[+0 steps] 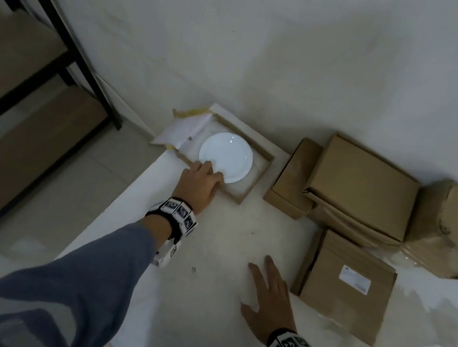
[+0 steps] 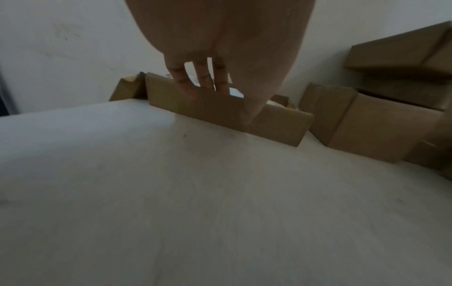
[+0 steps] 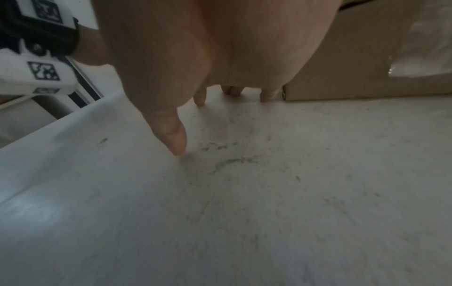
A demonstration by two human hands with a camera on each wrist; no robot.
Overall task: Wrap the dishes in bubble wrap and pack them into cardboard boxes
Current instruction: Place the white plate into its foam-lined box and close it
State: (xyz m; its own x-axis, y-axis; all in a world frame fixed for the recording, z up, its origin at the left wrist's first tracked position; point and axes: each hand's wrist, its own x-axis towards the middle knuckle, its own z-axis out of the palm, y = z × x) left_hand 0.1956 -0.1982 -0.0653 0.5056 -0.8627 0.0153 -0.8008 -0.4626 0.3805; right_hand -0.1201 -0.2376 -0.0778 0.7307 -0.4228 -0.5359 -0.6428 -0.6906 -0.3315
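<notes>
A white plate (image 1: 226,156) lies in a shallow open cardboard box (image 1: 259,175) at the table's far left corner. My left hand (image 1: 205,178) reaches over the box's near wall (image 2: 215,110). Its straight fingers (image 2: 204,81) go down inside to the plate's near rim, and the thumb hangs outside the wall. The fingertips are hidden behind the wall in the left wrist view. My right hand (image 1: 266,284) is spread flat just over the white table (image 1: 206,261) and holds nothing; its thumb tip (image 3: 177,147) is close to the surface. Clear bubble wrap (image 1: 438,332) lies at the right.
Closed cardboard boxes are stacked at the back right (image 1: 363,184), with a smaller one (image 1: 294,178) beside the open box. A flat labelled box (image 1: 348,286) lies just right of my right hand. The table's left edge (image 1: 125,201) drops to the floor beside a black-framed shelf (image 1: 50,19).
</notes>
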